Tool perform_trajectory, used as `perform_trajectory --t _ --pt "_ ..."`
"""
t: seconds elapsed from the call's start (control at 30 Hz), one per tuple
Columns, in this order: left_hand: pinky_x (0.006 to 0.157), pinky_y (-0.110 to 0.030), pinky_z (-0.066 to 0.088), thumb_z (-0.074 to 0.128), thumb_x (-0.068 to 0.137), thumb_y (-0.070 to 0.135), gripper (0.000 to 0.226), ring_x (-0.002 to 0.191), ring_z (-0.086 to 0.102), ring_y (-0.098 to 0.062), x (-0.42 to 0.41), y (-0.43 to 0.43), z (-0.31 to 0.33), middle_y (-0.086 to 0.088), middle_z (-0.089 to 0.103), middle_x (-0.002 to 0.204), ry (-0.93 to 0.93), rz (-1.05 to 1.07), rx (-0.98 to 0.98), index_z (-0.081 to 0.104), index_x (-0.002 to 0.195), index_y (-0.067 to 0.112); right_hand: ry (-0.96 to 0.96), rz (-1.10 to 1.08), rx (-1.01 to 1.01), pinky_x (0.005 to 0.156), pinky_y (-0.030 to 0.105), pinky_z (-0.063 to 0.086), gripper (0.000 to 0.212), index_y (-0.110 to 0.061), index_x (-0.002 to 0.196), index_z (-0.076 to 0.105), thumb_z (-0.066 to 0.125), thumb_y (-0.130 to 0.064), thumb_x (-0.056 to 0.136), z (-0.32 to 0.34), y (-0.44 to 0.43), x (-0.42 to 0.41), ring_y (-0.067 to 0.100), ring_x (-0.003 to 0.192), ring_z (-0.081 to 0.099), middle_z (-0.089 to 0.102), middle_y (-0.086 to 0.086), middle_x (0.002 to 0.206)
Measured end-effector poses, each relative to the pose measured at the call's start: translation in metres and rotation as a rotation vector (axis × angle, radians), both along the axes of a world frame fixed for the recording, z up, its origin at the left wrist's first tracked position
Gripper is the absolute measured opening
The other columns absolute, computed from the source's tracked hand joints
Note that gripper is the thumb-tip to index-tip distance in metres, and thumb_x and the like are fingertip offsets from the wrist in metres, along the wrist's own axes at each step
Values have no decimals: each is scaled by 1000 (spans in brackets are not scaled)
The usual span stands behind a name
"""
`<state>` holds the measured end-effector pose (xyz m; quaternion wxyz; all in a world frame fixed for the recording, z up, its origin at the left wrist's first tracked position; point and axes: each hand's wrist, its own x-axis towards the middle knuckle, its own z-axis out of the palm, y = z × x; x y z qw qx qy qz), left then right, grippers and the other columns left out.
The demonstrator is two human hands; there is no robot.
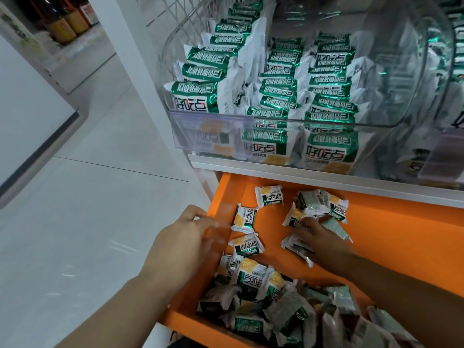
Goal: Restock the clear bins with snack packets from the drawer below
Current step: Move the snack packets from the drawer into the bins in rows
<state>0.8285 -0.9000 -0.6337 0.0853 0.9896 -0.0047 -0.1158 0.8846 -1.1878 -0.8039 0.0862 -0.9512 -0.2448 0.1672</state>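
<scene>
An orange drawer [391, 237] stands pulled out under the shelf, with green-and-white snack packets scattered in it and a heap [273, 297] near its front. My left hand [184, 243] hovers open and blurred over the drawer's left wall, next to a single packet [244, 218]. Deeper in the drawer, my right hand [320, 243] lies spread on a loose cluster of packets [316, 207]; whether it grips any is unclear. Above, a clear bin [213, 131] holds several upright rows of the same packets.
A second clear bin [437, 101] sits to the right on the white shelf [313, 177]. White tiled floor [88, 222] lies to the left, with a white display unit [30, 126] beyond it.
</scene>
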Motion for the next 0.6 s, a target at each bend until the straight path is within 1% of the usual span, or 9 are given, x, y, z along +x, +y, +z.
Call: perform_trajectory --t 0.07,0.13,0.2,0.3,0.37,0.47,0.53,0.6 --pt "81 -20 46 51 96 30 34 91 62 -10 0 -1 -1 18 35 137 -1 1 4 52 127 45 38 -191 131 89 30 48 52 -19 137 38 59 -38 92 -6 6 -5 26 114 54 30 5 140" --pt "80 -20 47 51 96 29 34 89 62 -10 0 0 -2 17 36 137 0 6 5 52 126 45 88 -295 177 88 32 50 52 -18 131 38 62 -38 90 -9 13 -10 25 114 54 31 5 136" --pt "80 -20 47 52 96 29 34 87 62 -10 1 0 -2 17 35 138 0 11 14 52 127 44 89 -289 120 91 32 49 55 -20 132 36 62 -39 88 -11 17 -13 23 117 52 30 3 138" --pt "79 -20 46 52 95 29 35 87 62 -9 1 0 -3 18 36 138 7 9 11 52 127 44 56 -217 14 101 33 41 65 -26 141 28 61 -44 87 -9 14 -15 23 128 43 28 0 144" --pt "79 -20 46 52 95 29 35 89 62 -9 1 0 -3 17 35 138 15 2 11 52 128 43 42 -198 -40 104 32 38 68 -28 144 24 60 -40 88 -9 11 -14 22 131 39 27 -2 146" --pt "80 -20 46 51 96 28 35 86 62 -9 1 0 -2 18 35 138 28 5 7 52 128 44 46 -212 -45 102 32 39 63 -27 141 25 60 -31 89 -10 14 -13 24 126 44 29 -1 143" --pt "79 -19 45 50 96 28 36 81 59 -9 1 0 -1 18 34 138 35 2 16 51 128 45 60 -242 -5 100 34 41 58 -26 136 30 62 -28 87 -9 16 -10 25 121 48 32 0 139" --pt "79 -19 45 49 97 29 36 82 59 -9 2 -1 1 18 33 139 45 -5 21 50 129 45 105 -273 50 98 35 44 58 -25 131 33 66 -26 83 -4 17 -7 25 117 51 36 0 135"
